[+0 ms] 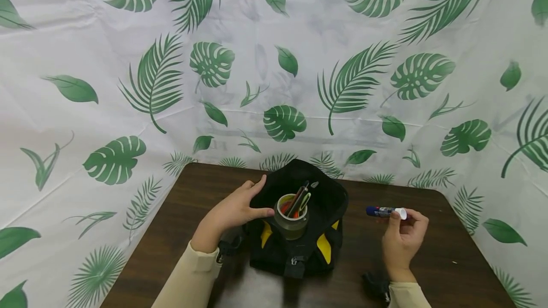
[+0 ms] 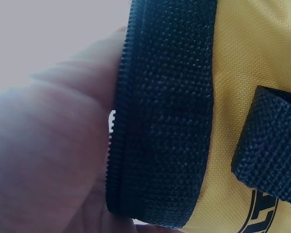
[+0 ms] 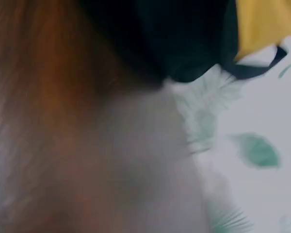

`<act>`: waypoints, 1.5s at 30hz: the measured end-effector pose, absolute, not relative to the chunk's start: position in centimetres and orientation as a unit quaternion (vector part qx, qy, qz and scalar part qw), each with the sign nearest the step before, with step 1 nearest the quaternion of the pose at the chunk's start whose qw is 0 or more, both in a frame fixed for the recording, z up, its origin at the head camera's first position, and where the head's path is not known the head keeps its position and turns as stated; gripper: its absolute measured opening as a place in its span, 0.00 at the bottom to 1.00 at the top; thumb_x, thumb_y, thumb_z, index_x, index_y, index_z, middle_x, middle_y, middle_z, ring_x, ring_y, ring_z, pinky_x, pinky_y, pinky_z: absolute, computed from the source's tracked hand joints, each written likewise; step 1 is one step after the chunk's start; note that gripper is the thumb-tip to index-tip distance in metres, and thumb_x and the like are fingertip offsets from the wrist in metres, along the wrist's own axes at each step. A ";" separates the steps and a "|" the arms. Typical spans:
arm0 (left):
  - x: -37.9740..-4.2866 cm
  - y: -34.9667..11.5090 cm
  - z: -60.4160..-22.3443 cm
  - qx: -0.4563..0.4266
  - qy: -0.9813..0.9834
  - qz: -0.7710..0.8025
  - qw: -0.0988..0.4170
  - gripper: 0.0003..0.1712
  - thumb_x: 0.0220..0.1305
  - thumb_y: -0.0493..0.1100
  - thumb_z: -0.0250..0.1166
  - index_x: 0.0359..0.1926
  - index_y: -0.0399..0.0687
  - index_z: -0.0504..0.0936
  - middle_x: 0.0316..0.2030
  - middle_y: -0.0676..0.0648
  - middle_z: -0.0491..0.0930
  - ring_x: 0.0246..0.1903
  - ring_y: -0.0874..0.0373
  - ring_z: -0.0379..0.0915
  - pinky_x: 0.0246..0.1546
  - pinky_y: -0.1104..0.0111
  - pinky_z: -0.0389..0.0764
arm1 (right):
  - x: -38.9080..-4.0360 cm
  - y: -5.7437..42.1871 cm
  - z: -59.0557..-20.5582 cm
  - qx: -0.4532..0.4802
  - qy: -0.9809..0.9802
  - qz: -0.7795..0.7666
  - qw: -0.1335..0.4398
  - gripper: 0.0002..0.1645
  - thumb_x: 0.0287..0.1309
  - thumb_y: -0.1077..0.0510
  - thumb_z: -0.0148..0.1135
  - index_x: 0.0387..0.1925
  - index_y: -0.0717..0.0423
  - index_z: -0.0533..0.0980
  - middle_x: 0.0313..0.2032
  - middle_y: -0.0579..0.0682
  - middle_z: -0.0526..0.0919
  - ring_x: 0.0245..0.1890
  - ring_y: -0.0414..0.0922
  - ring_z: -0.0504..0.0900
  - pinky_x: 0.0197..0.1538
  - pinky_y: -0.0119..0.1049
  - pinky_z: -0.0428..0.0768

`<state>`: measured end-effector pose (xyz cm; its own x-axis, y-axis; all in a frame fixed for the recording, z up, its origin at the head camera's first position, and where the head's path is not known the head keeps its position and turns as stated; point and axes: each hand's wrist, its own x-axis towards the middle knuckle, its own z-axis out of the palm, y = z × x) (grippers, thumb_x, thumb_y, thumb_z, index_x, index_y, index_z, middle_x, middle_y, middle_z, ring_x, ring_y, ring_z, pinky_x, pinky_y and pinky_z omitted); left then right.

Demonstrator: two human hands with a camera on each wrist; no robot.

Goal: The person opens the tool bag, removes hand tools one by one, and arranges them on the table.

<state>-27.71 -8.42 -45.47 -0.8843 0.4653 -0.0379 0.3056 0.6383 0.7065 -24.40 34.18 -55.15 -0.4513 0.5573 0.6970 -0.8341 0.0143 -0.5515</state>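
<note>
A black and yellow bag [image 1: 325,248] stands on the table with its top gaping. My left hand [image 1: 234,209] holds the bag's left edge, thumb pointing toward a jar. In the left wrist view that hand lies against the bag's black zipper edge [image 2: 160,121]. The greyish jar [image 1: 291,231], at the bag's mouth, holds several slim items [image 1: 296,202], some dark and one with a green loop. Right of the bag, my right hand [image 1: 404,241] pinches a blue glue stick [image 1: 378,211] by its white-capped end. The right wrist view is blurred and does not show the glue stick.
The bag stands on a dark brown wooden table [image 1: 171,232]. A white sheet with green leaves [image 1: 239,84] hangs close behind the table and along its sides. A small pale speck [image 1: 454,262] lies on the right of the tabletop.
</note>
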 end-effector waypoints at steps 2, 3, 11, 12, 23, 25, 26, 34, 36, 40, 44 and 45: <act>-27.8 -8.3 -45.5 0.214 0.899 0.367 0.109 0.61 0.68 0.70 0.73 0.89 0.63 0.49 0.70 0.42 0.71 0.62 0.50 0.74 0.67 0.48 0.78 | -25.0 35.3 -56.5 0.103 -0.520 0.695 0.486 0.15 0.74 0.74 0.59 0.57 0.76 0.68 0.43 0.60 0.77 0.29 0.48 0.83 0.31 0.33 0.87; -27.8 -8.3 -45.5 0.214 0.899 0.365 0.110 0.61 0.68 0.70 0.72 0.89 0.63 0.49 0.70 0.42 0.71 0.62 0.50 0.74 0.67 0.48 0.78 | -25.3 35.7 -57.1 0.086 -0.529 0.698 0.476 0.14 0.75 0.73 0.59 0.56 0.74 0.69 0.43 0.59 0.77 0.28 0.48 0.84 0.31 0.33 0.87; -27.8 -8.2 -45.6 0.208 0.902 0.363 0.111 0.61 0.68 0.70 0.72 0.89 0.62 0.49 0.73 0.40 0.70 0.66 0.48 0.75 0.70 0.45 0.77 | -26.2 38.1 -59.0 -0.017 -0.564 0.708 0.425 0.17 0.77 0.65 0.63 0.57 0.71 0.68 0.44 0.57 0.75 0.36 0.44 0.87 0.37 0.36 0.90; -27.8 -8.3 -45.7 0.208 0.902 0.361 0.111 0.61 0.68 0.70 0.72 0.89 0.62 0.49 0.73 0.40 0.69 0.67 0.48 0.74 0.70 0.44 0.77 | -26.2 38.2 -59.1 -0.031 -0.568 0.709 0.418 0.17 0.76 0.65 0.63 0.57 0.70 0.68 0.44 0.57 0.75 0.37 0.44 0.87 0.37 0.36 0.90; -28.0 -8.5 -45.9 0.214 0.899 0.365 0.117 0.62 0.68 0.71 0.72 0.90 0.60 0.48 0.71 0.40 0.69 0.66 0.49 0.74 0.69 0.45 0.77 | -25.8 39.9 -59.8 -0.196 -0.666 0.666 0.274 0.19 0.74 0.63 0.68 0.56 0.65 0.69 0.46 0.53 0.76 0.34 0.37 0.87 0.40 0.32 0.90; -27.9 -8.5 -46.0 0.213 0.898 0.366 0.122 0.61 0.69 0.71 0.71 0.90 0.61 0.48 0.71 0.41 0.69 0.67 0.48 0.74 0.69 0.44 0.76 | -25.6 40.1 -59.9 -0.221 -0.702 0.632 0.242 0.21 0.72 0.59 0.72 0.54 0.64 0.71 0.43 0.51 0.79 0.31 0.37 0.88 0.38 0.30 0.88; -27.9 -8.5 -46.1 0.212 0.897 0.368 0.123 0.61 0.69 0.71 0.71 0.90 0.61 0.48 0.72 0.41 0.69 0.68 0.48 0.74 0.69 0.43 0.76 | -25.5 40.3 -59.9 -0.227 -0.724 0.610 0.230 0.23 0.71 0.56 0.74 0.54 0.64 0.72 0.41 0.49 0.80 0.29 0.36 0.88 0.37 0.29 0.87; -27.9 -8.5 -46.0 0.210 0.896 0.371 0.125 0.61 0.69 0.71 0.71 0.89 0.63 0.47 0.76 0.39 0.66 0.73 0.44 0.72 0.71 0.41 0.75 | -25.5 40.6 -60.0 -0.222 -0.813 0.499 0.203 0.30 0.64 0.48 0.82 0.52 0.63 0.76 0.35 0.46 0.81 0.28 0.32 0.78 0.31 0.28 0.79; -27.8 -8.6 -46.1 0.208 0.896 0.372 0.126 0.61 0.69 0.71 0.71 0.89 0.63 0.47 0.77 0.39 0.65 0.73 0.44 0.71 0.71 0.41 0.74 | -25.6 40.6 -60.0 -0.213 -0.814 0.504 0.194 0.31 0.62 0.48 0.83 0.53 0.63 0.76 0.35 0.47 0.80 0.29 0.33 0.77 0.31 0.28 0.79; -27.7 -8.5 -46.2 0.203 0.897 0.372 0.126 0.60 0.69 0.70 0.72 0.89 0.66 0.47 0.77 0.40 0.65 0.74 0.45 0.71 0.72 0.42 0.74 | -25.7 40.8 -59.8 -0.197 -0.829 0.496 0.165 0.31 0.63 0.46 0.82 0.55 0.61 0.77 0.37 0.48 0.81 0.30 0.35 0.77 0.32 0.30 0.79; -27.7 -8.4 -46.1 0.205 0.897 0.371 0.122 0.60 0.69 0.70 0.72 0.89 0.67 0.47 0.76 0.41 0.66 0.72 0.46 0.72 0.71 0.43 0.75 | -25.7 41.4 -59.5 -0.187 -0.847 0.479 0.139 0.31 0.65 0.47 0.81 0.57 0.62 0.78 0.40 0.52 0.84 0.31 0.34 0.78 0.34 0.29 0.80; -27.7 -8.3 -46.1 0.208 0.898 0.370 0.120 0.60 0.69 0.70 0.71 0.89 0.66 0.47 0.75 0.41 0.67 0.72 0.46 0.72 0.71 0.43 0.75 | -25.6 41.6 -59.4 -0.185 -0.850 0.475 0.134 0.30 0.65 0.47 0.81 0.57 0.63 0.78 0.41 0.54 0.84 0.31 0.34 0.78 0.34 0.29 0.80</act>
<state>-27.73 -8.31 -46.07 -0.8847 0.4621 -0.0616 0.2847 0.6403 0.7134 -25.64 41.57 -59.38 -0.8958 0.4414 0.0517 0.1877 0.4812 -0.8563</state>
